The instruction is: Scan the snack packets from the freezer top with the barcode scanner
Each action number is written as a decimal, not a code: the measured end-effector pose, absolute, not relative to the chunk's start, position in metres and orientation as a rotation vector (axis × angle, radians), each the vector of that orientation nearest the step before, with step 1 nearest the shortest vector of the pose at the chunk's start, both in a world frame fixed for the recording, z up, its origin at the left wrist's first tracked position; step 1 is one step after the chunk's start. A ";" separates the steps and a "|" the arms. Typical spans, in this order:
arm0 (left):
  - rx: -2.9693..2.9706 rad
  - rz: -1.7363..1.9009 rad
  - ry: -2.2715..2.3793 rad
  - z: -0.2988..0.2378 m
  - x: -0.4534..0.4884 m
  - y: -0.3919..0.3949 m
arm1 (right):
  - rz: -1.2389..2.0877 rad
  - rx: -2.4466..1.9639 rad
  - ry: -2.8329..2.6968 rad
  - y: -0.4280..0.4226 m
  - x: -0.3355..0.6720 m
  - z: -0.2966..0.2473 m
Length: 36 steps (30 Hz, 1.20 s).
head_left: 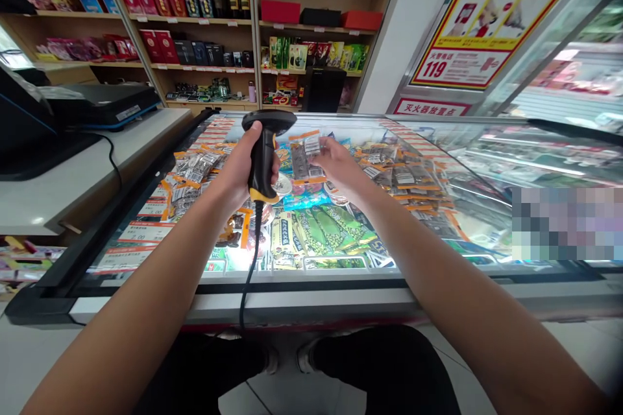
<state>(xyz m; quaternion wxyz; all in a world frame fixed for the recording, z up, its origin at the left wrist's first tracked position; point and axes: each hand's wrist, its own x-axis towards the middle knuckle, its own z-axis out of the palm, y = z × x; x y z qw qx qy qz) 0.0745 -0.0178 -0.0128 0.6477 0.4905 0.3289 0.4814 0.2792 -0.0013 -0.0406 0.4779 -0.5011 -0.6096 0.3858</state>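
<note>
My left hand [242,167] is closed around the grip of a black barcode scanner [265,142] with a yellow collar, its head pointing away from me and its black cord hanging down. My right hand [341,168] pinches a clear snack packet [305,154] with orange ends and a barcode label, held upright just right of the scanner head. Both hands hover above the glass lid of a chest freezer [311,282] filled with packaged food.
A white counter [73,188] with a black register and printer stands at the left. Wooden shelves [253,23] with bottles and boxes line the back wall. A second glass freezer [559,155] extends to the right under a yellow poster.
</note>
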 end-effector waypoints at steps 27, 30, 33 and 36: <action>1.579 0.749 0.746 -0.021 0.071 -0.025 | 0.459 -1.560 -1.436 0.021 0.316 -0.045; 1.477 0.937 0.752 -0.013 0.068 -0.020 | -0.051 -1.672 -1.626 0.014 0.308 -0.051; 1.382 1.139 0.771 -0.006 0.065 -0.016 | -0.094 -1.504 -1.930 -0.001 0.277 -0.059; 1.310 1.273 0.765 -0.002 0.061 -0.014 | 0.322 -1.209 -2.303 -0.023 0.234 -0.069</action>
